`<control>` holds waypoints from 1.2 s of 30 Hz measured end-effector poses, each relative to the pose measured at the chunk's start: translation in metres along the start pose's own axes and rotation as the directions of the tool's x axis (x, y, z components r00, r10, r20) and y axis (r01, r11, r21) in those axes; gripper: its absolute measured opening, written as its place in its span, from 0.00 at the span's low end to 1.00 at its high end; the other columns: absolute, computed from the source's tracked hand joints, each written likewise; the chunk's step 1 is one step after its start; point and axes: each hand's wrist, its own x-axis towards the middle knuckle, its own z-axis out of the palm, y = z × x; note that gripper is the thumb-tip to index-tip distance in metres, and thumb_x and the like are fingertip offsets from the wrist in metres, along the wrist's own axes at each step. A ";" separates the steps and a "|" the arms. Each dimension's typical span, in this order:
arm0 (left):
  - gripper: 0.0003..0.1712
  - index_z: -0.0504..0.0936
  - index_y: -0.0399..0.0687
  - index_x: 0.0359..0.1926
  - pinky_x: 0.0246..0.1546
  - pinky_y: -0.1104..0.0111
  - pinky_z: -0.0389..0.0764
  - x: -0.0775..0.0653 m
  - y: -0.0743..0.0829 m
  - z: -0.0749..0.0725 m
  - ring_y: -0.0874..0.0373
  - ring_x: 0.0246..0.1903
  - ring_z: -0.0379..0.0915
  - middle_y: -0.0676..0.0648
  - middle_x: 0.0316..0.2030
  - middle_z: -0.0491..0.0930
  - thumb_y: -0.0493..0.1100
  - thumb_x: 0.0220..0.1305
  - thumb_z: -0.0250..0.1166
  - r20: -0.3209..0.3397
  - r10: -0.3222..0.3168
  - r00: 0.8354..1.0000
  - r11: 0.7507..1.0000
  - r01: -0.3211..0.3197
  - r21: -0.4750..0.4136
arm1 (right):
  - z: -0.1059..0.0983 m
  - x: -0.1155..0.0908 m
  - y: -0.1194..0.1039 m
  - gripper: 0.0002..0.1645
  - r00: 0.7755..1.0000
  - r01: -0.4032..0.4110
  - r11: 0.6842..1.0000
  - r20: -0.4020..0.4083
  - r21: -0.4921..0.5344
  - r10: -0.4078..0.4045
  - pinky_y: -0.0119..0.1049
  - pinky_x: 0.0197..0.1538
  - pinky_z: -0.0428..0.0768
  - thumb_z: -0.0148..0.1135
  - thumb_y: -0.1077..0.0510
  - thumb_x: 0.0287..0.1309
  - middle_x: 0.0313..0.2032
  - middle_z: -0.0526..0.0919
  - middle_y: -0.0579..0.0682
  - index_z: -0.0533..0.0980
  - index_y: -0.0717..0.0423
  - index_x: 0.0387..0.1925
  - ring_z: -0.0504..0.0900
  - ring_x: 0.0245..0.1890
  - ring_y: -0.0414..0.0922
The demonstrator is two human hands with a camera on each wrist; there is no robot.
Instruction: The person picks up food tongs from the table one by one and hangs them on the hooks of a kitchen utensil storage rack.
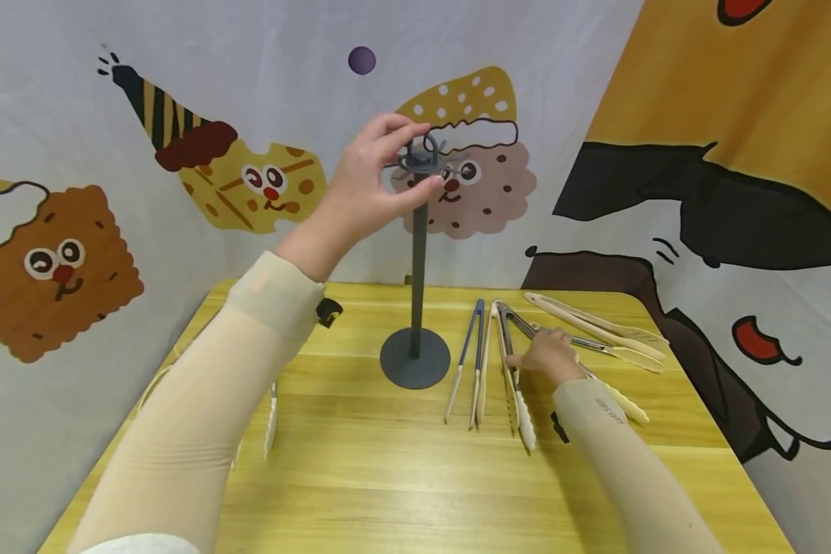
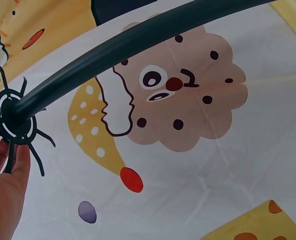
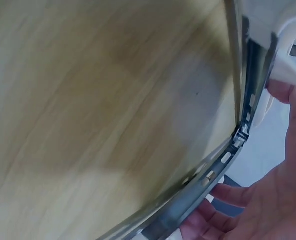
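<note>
A dark grey hook stand, with a round base and a ring of hooks on top, stands upright mid-table. My left hand holds its top, fingers over the upper loop and thumb below the hook ring. In the left wrist view, fingers reach behind the hook ring. My right hand grips metal tongs with pale tips, lying on the table at the right. Seen from the right wrist, the thumb and fingers lie along the slotted metal arms, either side of the hinge.
Blue-handled tongs and cream tongs lie left of the right hand. Beige tongs lie behind it. More tongs sit at the left, partly hidden by the left arm. A printed cloth hangs behind the wooden table.
</note>
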 end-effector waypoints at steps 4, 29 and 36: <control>0.35 0.72 0.46 0.62 0.56 0.72 0.70 0.001 0.000 0.000 0.59 0.54 0.66 0.48 0.56 0.69 0.55 0.56 0.67 -0.001 -0.002 1.000 1.000 0.002 -0.014 | 0.001 0.002 0.000 0.70 1.000 -0.004 1.000 0.000 0.005 0.004 0.65 0.55 0.67 0.59 0.28 0.50 0.63 0.41 0.84 0.41 0.79 0.68 0.43 0.64 0.75; 0.36 0.73 0.46 0.62 0.55 0.75 0.70 0.000 -0.001 0.000 0.61 0.53 0.66 0.49 0.56 0.69 0.56 0.55 0.67 -0.009 -0.011 1.000 1.000 0.011 -0.020 | -0.003 0.008 0.004 0.48 0.994 0.101 0.986 -0.030 -0.133 -0.106 0.63 0.61 0.61 0.58 0.36 0.57 0.55 0.68 0.78 0.67 0.80 0.55 0.65 0.56 0.72; 0.35 0.73 0.47 0.62 0.55 0.75 0.70 0.000 0.001 0.000 0.62 0.51 0.66 0.49 0.54 0.69 0.55 0.55 0.67 -0.006 -0.024 1.000 0.999 0.024 -0.041 | -0.006 0.006 0.008 0.37 0.992 0.117 0.991 -0.033 -0.058 -0.119 0.58 0.49 0.72 0.62 0.41 0.56 0.45 0.77 0.72 0.73 0.74 0.48 0.76 0.43 0.65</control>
